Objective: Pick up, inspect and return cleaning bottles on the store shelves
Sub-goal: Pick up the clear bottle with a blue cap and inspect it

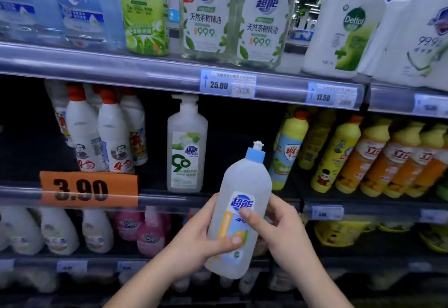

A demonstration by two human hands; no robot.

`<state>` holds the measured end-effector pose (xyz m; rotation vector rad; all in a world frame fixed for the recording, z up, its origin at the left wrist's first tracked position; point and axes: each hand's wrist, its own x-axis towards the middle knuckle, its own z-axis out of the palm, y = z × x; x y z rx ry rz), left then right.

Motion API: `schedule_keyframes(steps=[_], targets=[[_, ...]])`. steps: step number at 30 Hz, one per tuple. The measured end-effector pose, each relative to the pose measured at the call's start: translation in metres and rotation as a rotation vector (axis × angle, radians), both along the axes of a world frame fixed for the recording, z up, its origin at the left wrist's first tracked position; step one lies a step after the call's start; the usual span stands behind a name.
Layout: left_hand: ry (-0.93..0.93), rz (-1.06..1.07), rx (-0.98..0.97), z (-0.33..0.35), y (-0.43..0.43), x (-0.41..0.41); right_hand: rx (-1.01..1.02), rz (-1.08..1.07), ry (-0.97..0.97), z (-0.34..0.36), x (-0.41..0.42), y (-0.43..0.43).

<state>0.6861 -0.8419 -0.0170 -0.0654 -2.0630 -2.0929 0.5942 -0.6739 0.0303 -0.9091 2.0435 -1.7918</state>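
Both hands on one clear bottle [244, 181], held out in front of the shelves. The left hand [198, 239] wraps its lower half, and the right hand [281, 232] curls its fingers [278, 205] round the middle, thumb on the label. Long axis near upright, label facing me, blue cap [255, 154] on top and leaning a bit right. A pump bottle [186, 152] stands on the shelf [157, 198] up-left of the fingers.

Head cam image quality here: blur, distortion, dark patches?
Head view: the centre is fairly sharp, with the logo legible on the bottle held by the left hand and right hand; the corners and the bottom shelf are smeared; the wide-angle lens bends the top rail; the recess behind the pump bottle is near black.
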Motion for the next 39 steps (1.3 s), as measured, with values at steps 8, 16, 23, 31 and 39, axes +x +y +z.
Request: schedule_keyframes(steps=[8, 16, 23, 31, 39], targets=[[0.037, -0.075, 0.037, -0.017, 0.018, 0.013, -0.084, 0.120, 0.072, 0.037, 0.001, 0.011], [0.053, -0.062, 0.083, -0.006, 0.017, 0.013, -0.127, 0.144, 0.174, 0.048, 0.018, 0.015], [0.098, -0.115, 0.083, -0.002, 0.024, 0.012, -0.249, 0.077, 0.213, 0.062, 0.022, 0.014], [0.092, -0.007, 0.066, 0.004, 0.023, 0.011, -0.382, 0.100, 0.166, 0.066, 0.029, 0.011], [0.094, 0.035, 0.035, 0.009, 0.026, 0.011, -0.470, 0.064, 0.082, 0.066, 0.027, 0.008]])
